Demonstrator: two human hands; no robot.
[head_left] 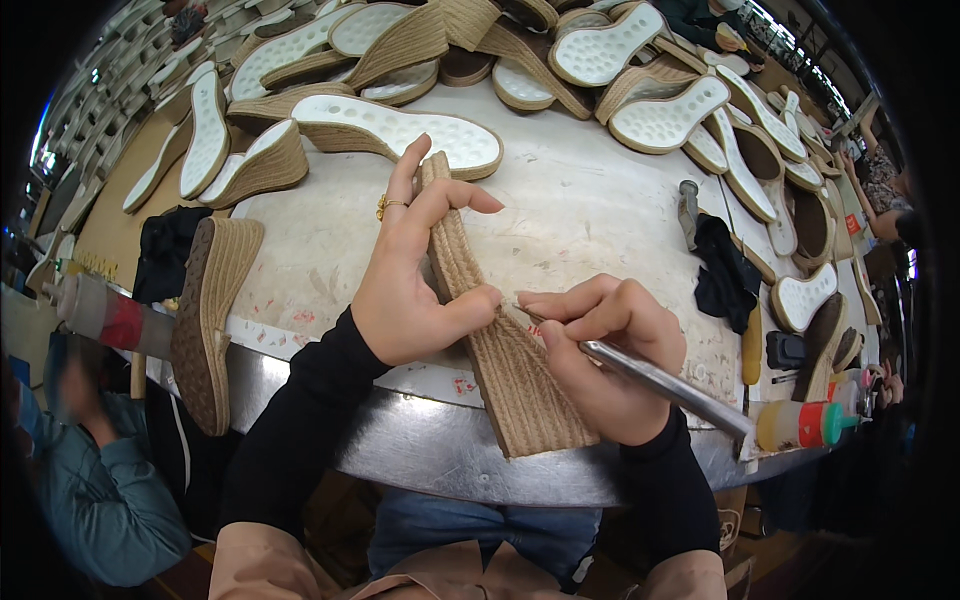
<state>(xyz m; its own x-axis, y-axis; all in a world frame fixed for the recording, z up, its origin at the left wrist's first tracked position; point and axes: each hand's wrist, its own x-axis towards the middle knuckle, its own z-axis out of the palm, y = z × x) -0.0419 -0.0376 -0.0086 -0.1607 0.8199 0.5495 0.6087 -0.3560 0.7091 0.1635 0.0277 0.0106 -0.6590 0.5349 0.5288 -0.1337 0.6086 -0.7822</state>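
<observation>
A jute-wrapped wedge shoe sole (520, 390) stands on its side in front of me, its thick heel end toward me at the table edge. My left hand (400, 285) grips it around the narrower upper part, thumb on the braid and ring finger raised. Between the fingers of my right hand (630, 355) is a slim silver metal-handled tool (675, 388), its rear end pointing down to the right. The right fingertips are close to the sole's braided side, near my left thumb. I cannot make out the tool's working tip.
Wedge soles with white dimpled insides (400, 125) pile along the table's far side. Another wedge sole (205, 320) stands at left beside a bottle (110, 315). At right lie a hammer (690, 215), black cloth (725, 275) and a green-capped bottle (800, 425). Other people sit around.
</observation>
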